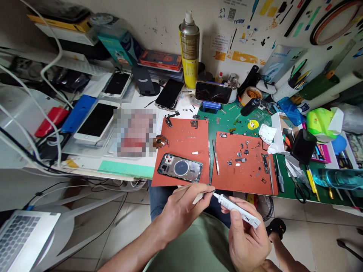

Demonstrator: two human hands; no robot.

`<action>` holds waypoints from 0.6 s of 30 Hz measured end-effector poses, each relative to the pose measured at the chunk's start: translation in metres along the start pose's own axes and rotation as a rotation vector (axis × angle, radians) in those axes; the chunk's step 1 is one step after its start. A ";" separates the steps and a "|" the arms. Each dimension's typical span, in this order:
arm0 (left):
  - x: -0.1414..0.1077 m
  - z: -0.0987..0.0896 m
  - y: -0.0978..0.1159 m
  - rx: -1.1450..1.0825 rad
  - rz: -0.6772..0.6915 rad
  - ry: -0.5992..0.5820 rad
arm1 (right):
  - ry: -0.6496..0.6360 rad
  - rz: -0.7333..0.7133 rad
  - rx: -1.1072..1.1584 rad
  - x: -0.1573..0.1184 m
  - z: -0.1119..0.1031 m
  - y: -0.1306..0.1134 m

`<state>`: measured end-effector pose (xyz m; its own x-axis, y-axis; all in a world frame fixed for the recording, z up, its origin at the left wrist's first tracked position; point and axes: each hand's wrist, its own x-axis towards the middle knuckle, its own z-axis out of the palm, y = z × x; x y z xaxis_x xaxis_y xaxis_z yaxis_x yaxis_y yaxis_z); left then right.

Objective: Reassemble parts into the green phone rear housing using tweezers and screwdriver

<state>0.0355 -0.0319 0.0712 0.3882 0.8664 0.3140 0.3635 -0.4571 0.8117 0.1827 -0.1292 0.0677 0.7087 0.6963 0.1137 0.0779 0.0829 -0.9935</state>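
Observation:
My right hand (248, 236) is closed around a white glue tube (241, 211), its narrow nozzle pointing up and left. The nozzle tip meets a small dark part (212, 191) pinched between the fingertips of my left hand (184, 207). Something pale and flat also shows beneath my left fingers. Both hands are in front of the bench edge, above my lap. Beyond them, a phone housing (180, 168) lies on the left red mat (184, 132), with a small white cap (195, 153) above it.
Tweezers (216, 158) lie between the mats. Tiny parts are scattered on the right red mat (227, 181). Scissors (299, 187) and a blue-green bottle (337, 178) are at the right. A spray can (189, 53) stands behind; several phones lie at the left.

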 end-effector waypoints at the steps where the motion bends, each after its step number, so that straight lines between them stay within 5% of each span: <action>1: 0.000 0.000 0.000 -0.001 0.001 -0.004 | 0.003 -0.001 0.004 0.000 0.000 0.000; 18: 0.002 0.000 0.000 0.010 0.047 -0.011 | -0.020 -0.019 0.037 0.000 -0.001 0.002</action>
<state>0.0360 -0.0304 0.0722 0.4145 0.8416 0.3462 0.3528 -0.4993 0.7914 0.1836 -0.1294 0.0660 0.6934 0.7082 0.1330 0.0649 0.1224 -0.9904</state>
